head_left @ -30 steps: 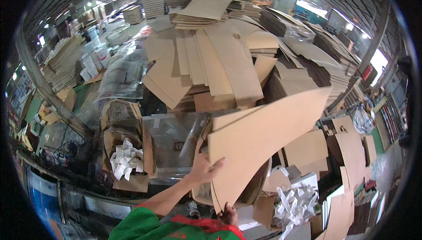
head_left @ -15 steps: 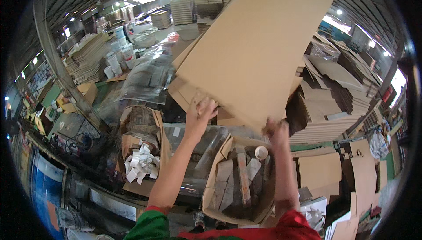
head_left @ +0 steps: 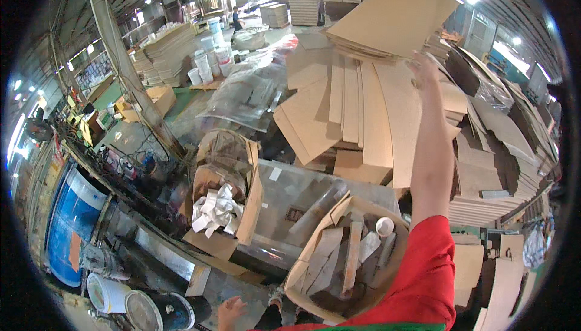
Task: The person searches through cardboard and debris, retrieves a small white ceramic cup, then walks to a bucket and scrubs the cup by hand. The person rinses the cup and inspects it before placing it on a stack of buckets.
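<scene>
My right hand (head_left: 423, 67) is stretched far up, its fingers against the lower corner of a large brown cardboard sheet (head_left: 393, 10). That sheet lies tilted on top of a big heap of cardboard sheets (head_left: 357, 113). Whether the fingers grip the sheet or only press on it does not show. My left hand (head_left: 230, 314) hangs low at the bottom edge, fingers apart and holding nothing. It is near a dark drum (head_left: 158, 311).
Below my right arm an open cardboard box (head_left: 302, 270) holds wood offcuts and a white cup. To its left, another box (head_left: 251, 198) holds white scraps. Clear plastic sheeting (head_left: 242, 95), white buckets (head_left: 209, 58), a blue barrel (head_left: 72, 222) and more board stacks (head_left: 496, 149) surround them.
The large sheet went from in front of me up onto the heap. My left hand let go of it and dropped to waist level. The right arm stretched out fully.
</scene>
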